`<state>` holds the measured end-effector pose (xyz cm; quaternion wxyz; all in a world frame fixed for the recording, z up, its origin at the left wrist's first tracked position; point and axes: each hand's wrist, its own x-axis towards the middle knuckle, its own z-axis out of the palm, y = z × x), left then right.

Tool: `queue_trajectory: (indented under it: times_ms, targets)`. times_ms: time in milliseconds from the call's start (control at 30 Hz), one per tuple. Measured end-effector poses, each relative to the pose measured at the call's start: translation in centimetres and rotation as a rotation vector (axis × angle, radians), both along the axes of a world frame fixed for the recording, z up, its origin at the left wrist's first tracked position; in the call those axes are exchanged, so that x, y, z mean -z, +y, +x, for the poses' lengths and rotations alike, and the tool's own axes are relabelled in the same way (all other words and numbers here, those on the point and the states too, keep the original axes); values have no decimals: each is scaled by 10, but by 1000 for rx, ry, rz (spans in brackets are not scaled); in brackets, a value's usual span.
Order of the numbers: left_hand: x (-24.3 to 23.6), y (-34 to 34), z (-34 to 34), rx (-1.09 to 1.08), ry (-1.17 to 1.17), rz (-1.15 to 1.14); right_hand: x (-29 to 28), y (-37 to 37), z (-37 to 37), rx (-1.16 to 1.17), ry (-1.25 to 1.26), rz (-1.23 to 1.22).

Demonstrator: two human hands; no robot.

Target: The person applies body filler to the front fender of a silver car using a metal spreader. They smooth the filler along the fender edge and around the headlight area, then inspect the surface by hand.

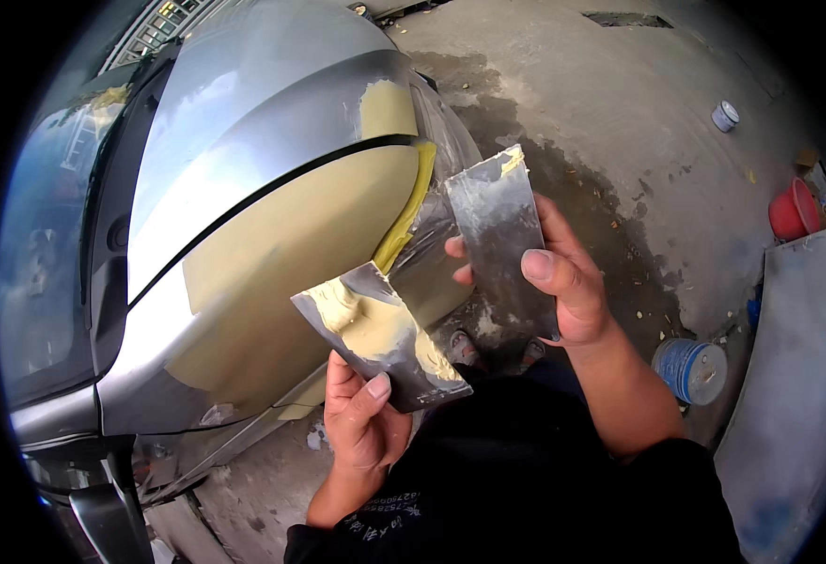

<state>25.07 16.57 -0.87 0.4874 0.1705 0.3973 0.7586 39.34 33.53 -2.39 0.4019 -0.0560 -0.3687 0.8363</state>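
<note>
My left hand point(364, 418) grips a dark, flat putty spreader point(404, 395) by its lower edge, thumb on top. Pale yellow body filler point(375, 329) lies thickly across that spreader's upper face. In my right hand point(568, 282) is a second grey spreader point(498, 230), held upright with the thumb on its face and fingers behind. A little filler clings to its top corner. The two spreaders are apart. Just beyond them is a silver car's front fender point(281, 254), broadly coated in smooth beige filler, with yellow masking tape point(404, 221) along its front edge by the headlight.
The car's hood point(272, 66) and windshield point(51, 254) are on the left, its side mirror point(108, 517) at lower left. On the concrete floor at right stand a blue-banded bucket point(690, 371), a red basin point(794, 209) and a small can point(725, 116). A grey panel point(798, 376) rises at far right.
</note>
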Motion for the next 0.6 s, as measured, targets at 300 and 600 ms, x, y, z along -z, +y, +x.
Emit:
queue_trajectory:
  times_ms: [300, 600]
  targets:
    - [1, -8, 63, -343, 204, 81, 0, -35, 69, 383, -700, 1269]
    - [7, -14, 97, -404, 331, 98, 2, -48, 89, 427, -753, 1445]
